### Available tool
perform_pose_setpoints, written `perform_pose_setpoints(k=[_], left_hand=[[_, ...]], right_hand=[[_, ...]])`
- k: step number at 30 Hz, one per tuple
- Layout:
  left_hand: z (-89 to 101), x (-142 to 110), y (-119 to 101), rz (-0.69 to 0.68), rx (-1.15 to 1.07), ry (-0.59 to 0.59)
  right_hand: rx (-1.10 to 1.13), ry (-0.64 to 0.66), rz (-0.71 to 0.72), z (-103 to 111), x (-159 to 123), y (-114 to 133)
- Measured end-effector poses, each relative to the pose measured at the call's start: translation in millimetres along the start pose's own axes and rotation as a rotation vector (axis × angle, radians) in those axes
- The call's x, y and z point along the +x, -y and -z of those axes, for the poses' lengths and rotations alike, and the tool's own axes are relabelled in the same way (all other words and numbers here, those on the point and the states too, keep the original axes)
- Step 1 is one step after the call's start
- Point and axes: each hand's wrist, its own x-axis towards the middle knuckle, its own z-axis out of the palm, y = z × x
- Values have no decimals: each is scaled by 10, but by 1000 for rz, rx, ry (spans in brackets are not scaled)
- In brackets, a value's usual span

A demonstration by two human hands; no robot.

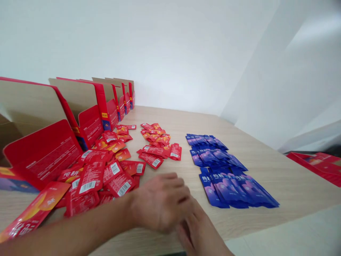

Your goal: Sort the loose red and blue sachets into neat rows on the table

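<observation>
My left hand (160,202) reaches in from the left and lies across my right hand (198,231) at the table's near edge. It is blurred by motion, and I cannot make out its fingers. Most of my right hand sits under it, fingers hidden. Neither hand visibly holds anything. Just left of my hands lies a loose heap of red sachets (106,174). A smaller heap of red sachets (157,145) lies farther back. To the right, blue sachets (226,170) are laid out in overlapping rows.
Open red cartons (42,153) with raised cardboard flaps stand in a row along the left side of the wooden table (279,174), back to the wall. Flat red packaging (317,165) lies at the far right edge. White walls close off the back and right.
</observation>
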Motion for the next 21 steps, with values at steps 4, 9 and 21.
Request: perform_pose_setpoints(k=[4, 9, 21], left_hand=[[-90, 217, 815, 424, 32, 276], [-441, 481, 1524, 542, -19, 468], [-827, 181, 2129, 855, -11, 676]], right_hand=[[18, -60, 63, -81, -67, -10], [71, -39, 1, -168, -57, -43], [85, -147, -2, -330, -83, -81]])
